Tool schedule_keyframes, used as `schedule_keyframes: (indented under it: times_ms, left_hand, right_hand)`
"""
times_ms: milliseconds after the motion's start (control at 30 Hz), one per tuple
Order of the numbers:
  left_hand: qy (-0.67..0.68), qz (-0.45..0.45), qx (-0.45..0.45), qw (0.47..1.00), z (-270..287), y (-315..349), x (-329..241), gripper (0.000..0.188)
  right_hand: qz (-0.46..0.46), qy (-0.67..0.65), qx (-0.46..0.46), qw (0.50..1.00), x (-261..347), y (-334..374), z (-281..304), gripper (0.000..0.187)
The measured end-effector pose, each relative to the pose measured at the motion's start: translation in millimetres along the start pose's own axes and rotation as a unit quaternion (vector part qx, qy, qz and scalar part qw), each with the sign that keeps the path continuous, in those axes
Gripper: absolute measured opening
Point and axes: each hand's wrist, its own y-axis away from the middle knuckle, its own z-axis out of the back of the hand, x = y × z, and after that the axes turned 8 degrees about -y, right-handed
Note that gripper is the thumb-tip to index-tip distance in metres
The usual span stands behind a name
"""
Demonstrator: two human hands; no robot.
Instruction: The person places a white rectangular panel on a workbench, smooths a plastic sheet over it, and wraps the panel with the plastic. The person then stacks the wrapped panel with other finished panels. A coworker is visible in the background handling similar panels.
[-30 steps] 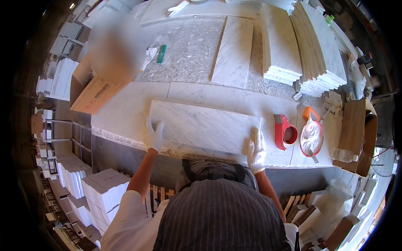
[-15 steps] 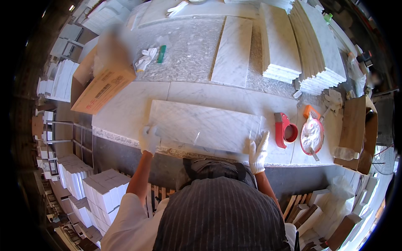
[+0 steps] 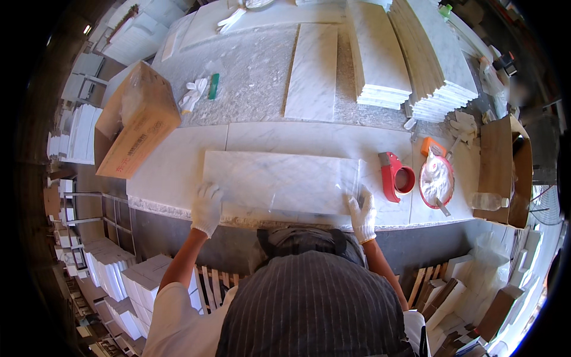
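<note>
A long white marble slab [image 3: 279,181] with grey veining lies flat near the front edge of the work surface, a glossy clear film glinting on it. My left hand [image 3: 206,208], in a white knit glove, rests at its near left corner with the fingers laid forward. Gloved the same way, my right hand [image 3: 363,219] is at the near right corner, thumb apart from the extended fingers. Neither hand visibly wraps round the slab. To the right of it stands a red tape dispenser [image 3: 391,177], and beyond that a red-rimmed bowl of white paste [image 3: 436,178] with a scraper in it.
An open cardboard box [image 3: 140,140] stands at left, another [image 3: 499,160] at right beside a clear plastic bottle [image 3: 489,202]. Behind lie a loose glove [image 3: 193,94], a green block [image 3: 213,86], a single slab [image 3: 311,71] and stacked slabs [image 3: 380,53]. An orange block [image 3: 433,146] touches the bowl's far side.
The whole view has tilted slightly. My hands stay at the slab's two near corners, and the slab keeps about the same place on the work surface. The left cardboard box shows more clearly.
</note>
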Motion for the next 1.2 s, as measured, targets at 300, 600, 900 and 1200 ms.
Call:
schedule_keyframes:
  times_ms: [300,600,900,1200]
  left_hand:
    - [-0.020,-0.131,0.001,0.991,4,-23,-39,0.009]
    - [0.056,-0.209,0.308,0.926,24,-134,-68,0.018]
    - [0.061,-0.388,0.014,0.920,53,-292,-239,0.033]
    - [-0.077,-0.397,-0.193,0.894,2,-445,-350,0.042]
  right_hand:
    - [-0.092,-0.266,0.062,0.957,-5,-1,3,0.027]
    - [-0.013,-0.150,0.043,0.988,-19,-2,8,0.023]
    - [-0.066,-0.165,0.073,0.981,-21,-6,18,0.024]
    - [-0.097,-0.155,0.094,0.979,-6,-4,20,0.025]
